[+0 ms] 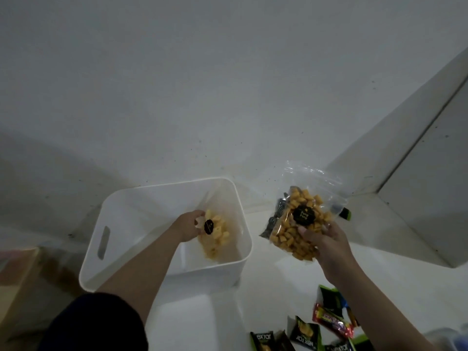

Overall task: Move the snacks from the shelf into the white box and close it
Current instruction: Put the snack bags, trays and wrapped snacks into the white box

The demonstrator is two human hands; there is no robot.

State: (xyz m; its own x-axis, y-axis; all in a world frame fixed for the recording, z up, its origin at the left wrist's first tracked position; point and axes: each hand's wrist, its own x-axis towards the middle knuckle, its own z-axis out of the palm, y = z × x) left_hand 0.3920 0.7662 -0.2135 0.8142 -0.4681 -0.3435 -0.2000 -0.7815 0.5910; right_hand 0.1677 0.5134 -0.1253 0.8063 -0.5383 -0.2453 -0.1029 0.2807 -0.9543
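From the head view, the left hand (189, 225) is pinching a pale snack bag (215, 234) down inside the white box (106, 211), likely to seat it; the right hand (326, 243) is gripping an orange bag (296, 224) beside the box, ready next, while packets (329, 323) are waiting on the shelf (278, 287).

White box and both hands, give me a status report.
Left hand gripping pale snack bag inside open white plastic box. Right hand holding clear bag of orange snacks beside it. Nothing blocking.
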